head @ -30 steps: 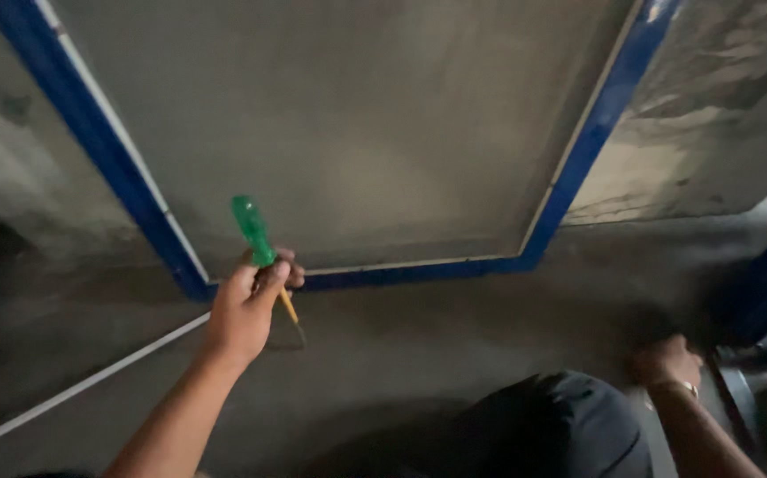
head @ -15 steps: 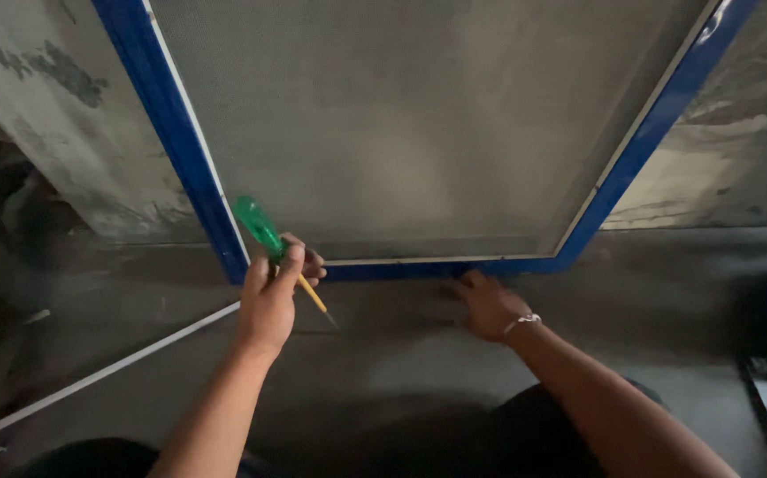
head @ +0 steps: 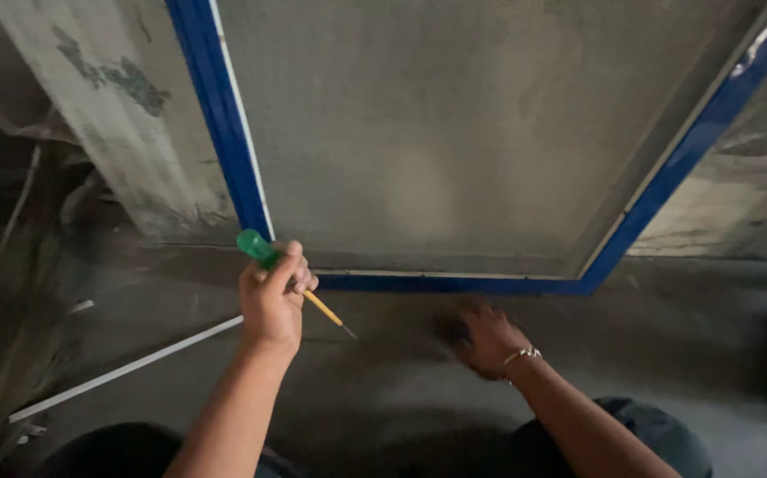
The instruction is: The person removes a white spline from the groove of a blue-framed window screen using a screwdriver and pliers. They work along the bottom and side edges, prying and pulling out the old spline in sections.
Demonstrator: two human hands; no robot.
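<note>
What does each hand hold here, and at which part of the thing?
The left hand holds a screwdriver by its green handle, with the shaft pointing down to the right. The right hand is blurred; it rests on the floor, apparently holding nothing.

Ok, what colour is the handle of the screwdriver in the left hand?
Translucent green; the screwdriver has a yellowish shaft, gripped in the left hand. The head view shows it.

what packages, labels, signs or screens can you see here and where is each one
No packages, labels, signs or display screens show.
Mesh screen panel: leans against the wall at the top, a large grey rectangle in a blue frame.
Screwdriver: in the left hand, green handle, yellow shaft.
Right hand: blurred, on the floor below the frame, bracelet at the wrist.
White strip: long and thin, lying on the floor at left.
</note>
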